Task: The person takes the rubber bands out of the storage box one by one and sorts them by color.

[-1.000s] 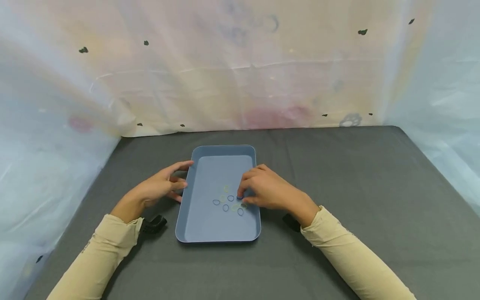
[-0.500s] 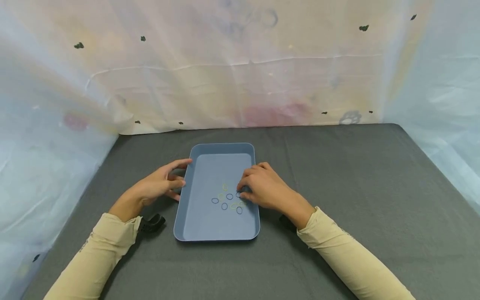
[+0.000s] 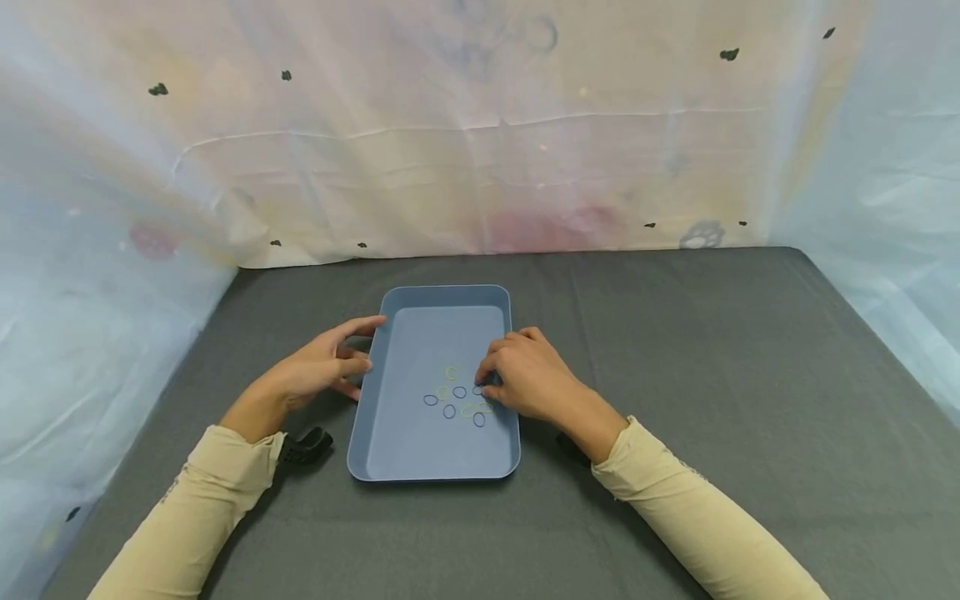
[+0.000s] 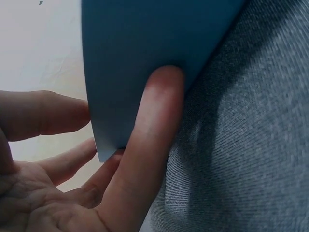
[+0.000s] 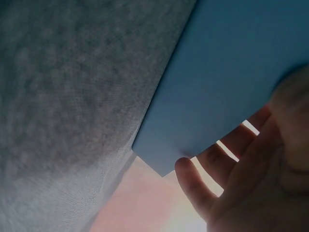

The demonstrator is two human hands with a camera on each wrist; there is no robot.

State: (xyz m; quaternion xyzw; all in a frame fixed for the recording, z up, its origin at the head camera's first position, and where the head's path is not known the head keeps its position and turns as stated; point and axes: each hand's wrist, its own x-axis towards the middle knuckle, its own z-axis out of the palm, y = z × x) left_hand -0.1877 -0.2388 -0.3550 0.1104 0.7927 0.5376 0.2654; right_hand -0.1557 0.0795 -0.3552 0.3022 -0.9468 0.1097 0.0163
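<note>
In the head view a blue-grey tray (image 3: 405, 454) lies on the dark grey cloth. Several thin dark blue rings (image 3: 460, 397) and pale yellow rings (image 3: 446, 373), like small rubber bands, lie scattered on its floor. Against the tray's left wall rests my left hand (image 3: 318, 367), thumb and fingers spread; the left wrist view shows the thumb pressed to the outer side. My right hand (image 3: 528, 375) reaches over the right rim with bent fingers, its tips beside a dark blue ring (image 3: 477, 387) partly hidden by the thumb. Whether it pinches that ring is unclear.
Grey cloth (image 3: 675, 358) covers the table around the tray. A pale patterned sheet (image 3: 420, 183) hangs behind, with whitish sheeting (image 3: 90, 292) at the sides. A black strap (image 3: 307, 447) shows under my left wrist.
Over the second my right fingers have eased slightly off the dark blue ring, now showing more plainly as a loop. The left hand stays at the tray wall; the view shifted slightly.
</note>
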